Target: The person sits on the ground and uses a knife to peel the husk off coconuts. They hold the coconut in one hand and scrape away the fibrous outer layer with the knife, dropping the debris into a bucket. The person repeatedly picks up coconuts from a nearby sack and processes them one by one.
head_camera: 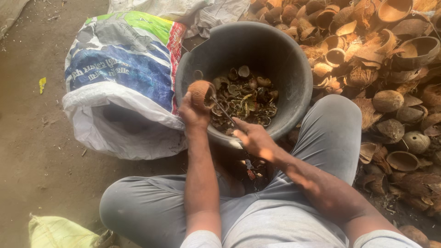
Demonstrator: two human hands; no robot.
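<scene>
Left hand: your left hand (pixel 193 112) cups a brown, fibrous half coconut shell (pixel 200 92), fingers curled round its back, right over the near rim of the dark grey round plastic tub (pixel 294 69).
Right hand: your right hand (pixel 253 138) closes round the handle of a thin metal blade (pixel 221 109); the tip runs up and leftward toward the shell in your other hand.
Shell position: it sits just above your left fingers, tilted so the open side faces the blade.
Doing it well: keep that shell braced firmly, I'd say, and lever the tip along the inner wall, prying away from your palm, so the pieces drop straight down.
Tub contents: dark curled coconut scraps (pixel 245 96) lie just beyond both hands.
Arm pose: both forearms reach forward between your raised knees in grey trousers (pixel 328 133), wrists close, elbows tucked.
Around you: a heap of empty brown coconut shells (pixel 381 69) lies to the right of your right hand; a printed white, blue and green woven sack (pixel 121 78) slumps left of your left hand.
</scene>
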